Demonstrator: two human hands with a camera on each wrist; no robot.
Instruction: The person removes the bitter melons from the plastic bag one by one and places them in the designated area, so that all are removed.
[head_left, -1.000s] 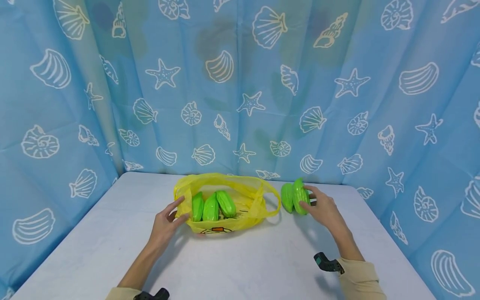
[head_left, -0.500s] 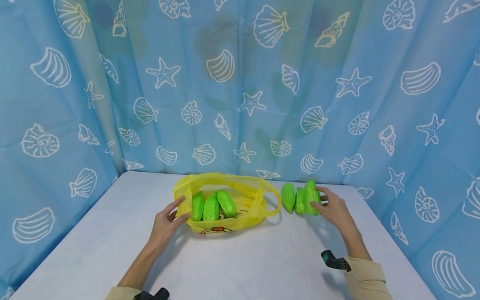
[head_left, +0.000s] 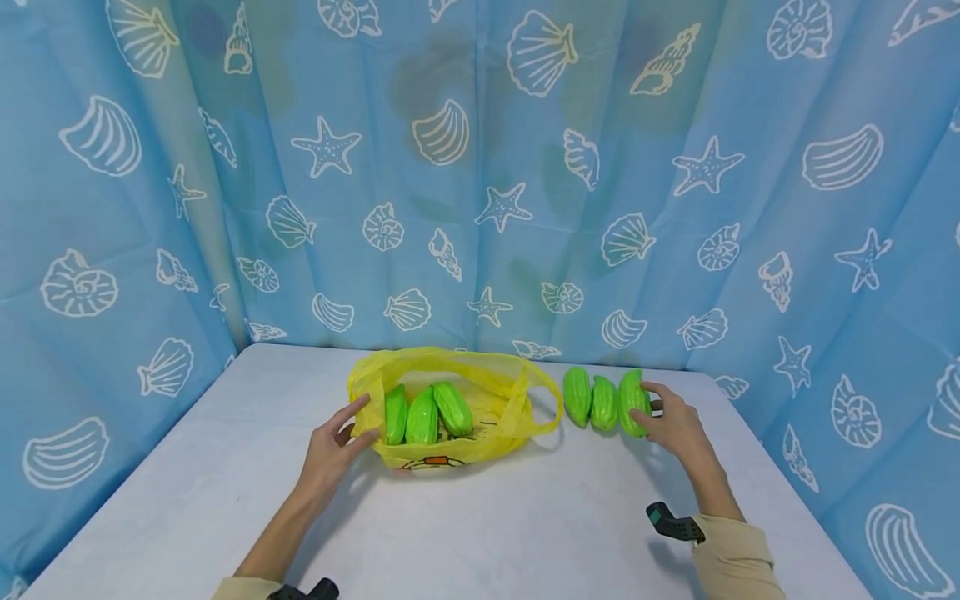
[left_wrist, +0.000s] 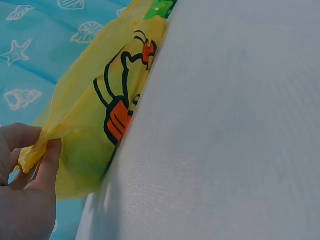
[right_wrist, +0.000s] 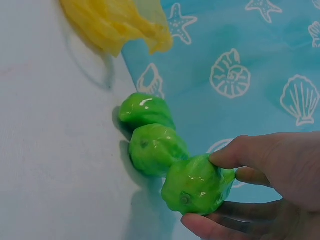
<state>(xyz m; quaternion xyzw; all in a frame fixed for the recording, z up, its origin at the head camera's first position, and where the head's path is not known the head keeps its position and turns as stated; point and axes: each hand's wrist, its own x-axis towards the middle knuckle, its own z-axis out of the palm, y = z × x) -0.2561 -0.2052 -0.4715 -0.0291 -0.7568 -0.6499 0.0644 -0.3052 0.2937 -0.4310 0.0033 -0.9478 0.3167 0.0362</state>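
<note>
We logged the right hand (head_left: 675, 421) gripping the right-hand green gourd (head_left: 632, 404) of a row, thumb on one side, fingers curled on the other. We couldn't tell if that gourd touched the table (head_left: 480, 533). Its lobed end, with a round stem mark, showed in the right wrist view. Just beside it lay the middle green gourd (head_left: 604, 404), then the left green gourd (head_left: 577, 397), all three roughly side by side near the table's far edge, right of the yellow plastic bag (head_left: 491, 442).

We had the left hand (head_left: 333, 437) pinching the bag's left rim between thumb and fingers, thin plastic bunched in the grip. The bag lay on the table, mouth gaping, its handle loop (head_left: 557, 404) sticking out right, near the row. Inside we counted three more: a leftmost bagged gourd (head_left: 395, 414), a central bagged gourd (head_left: 422, 418) and a tilted bagged gourd (head_left: 453, 408). The bag's front carried a black-and-orange print (left_wrist: 117, 120).

Around that, we noted a blue curtain (head_left: 480, 125) with white shells and starfish behind the white-topped table, beige sleeves (head_left: 735, 554), and a black device (head_left: 675, 525) at the right wrist.
</note>
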